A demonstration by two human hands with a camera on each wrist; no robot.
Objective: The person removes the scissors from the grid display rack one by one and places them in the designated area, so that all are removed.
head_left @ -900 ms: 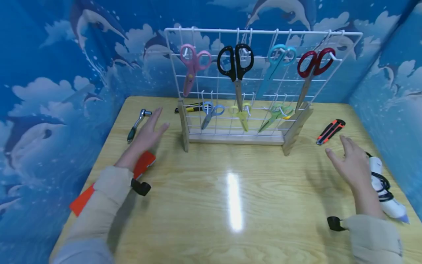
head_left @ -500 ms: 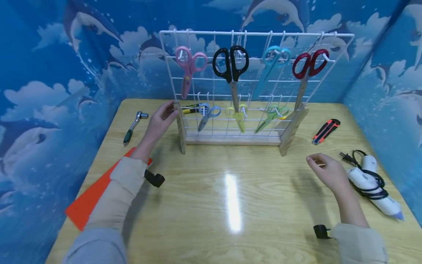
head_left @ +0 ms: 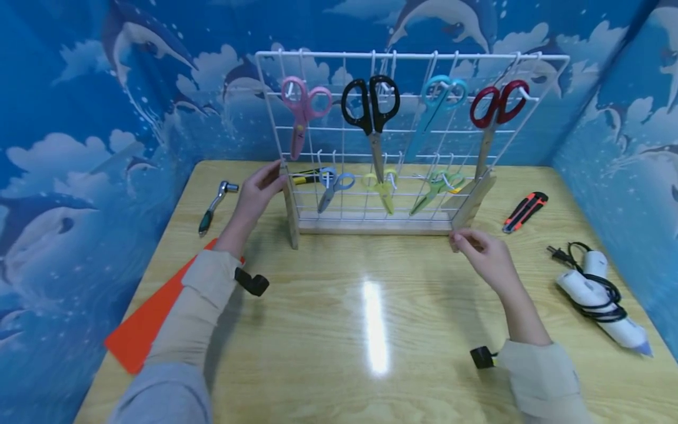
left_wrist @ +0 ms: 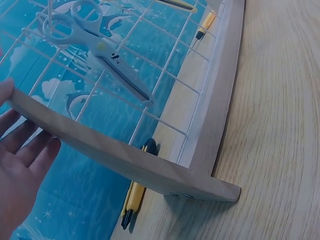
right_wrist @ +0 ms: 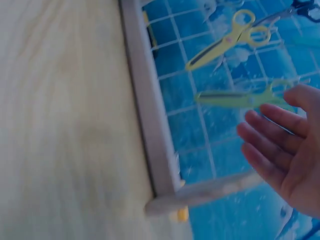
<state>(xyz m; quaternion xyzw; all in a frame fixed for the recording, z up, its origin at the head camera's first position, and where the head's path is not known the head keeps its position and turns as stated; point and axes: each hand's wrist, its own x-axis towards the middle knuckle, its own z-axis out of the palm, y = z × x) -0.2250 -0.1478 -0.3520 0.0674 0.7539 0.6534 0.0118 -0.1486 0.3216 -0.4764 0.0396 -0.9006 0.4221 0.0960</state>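
The main change is on the right side of the rack [head_left: 371, 227]. The right hand [head_left: 486, 258], which half a second ago was over the table in front of the red knife [head_left: 525, 212], has come to the rack's right leg [right_wrist: 215, 190]. In the head view its fingertips overlap the foot of this leg. The right wrist view is blurred, but its fingers look loosely bent, a little apart, and pinch nothing; if they touch the wood, I cannot tell.

The left hand [head_left: 255, 194] has hardly moved since then. It holds the upper end of the rack's left leg [left_wrist: 110, 147], with the thumb [left_wrist: 6, 90] at the front edge and the fingers [left_wrist: 45, 155] along the outer side. How firm this hold is cannot be told.

I judge that the rack is now the thing in work for both hands: one side is held, the other is reached but seems not yet held. The rack itself stands upright in the same place, and its seven scissors hang as they did, the pink scissors [head_left: 299, 121] and black scissors [head_left: 375, 141] among them.

Left of the rack lie the ratchet [head_left: 212, 209] and, nearer to the person, the red sheet [head_left: 153, 318]; right and in front lies the glue gun [head_left: 582, 288].
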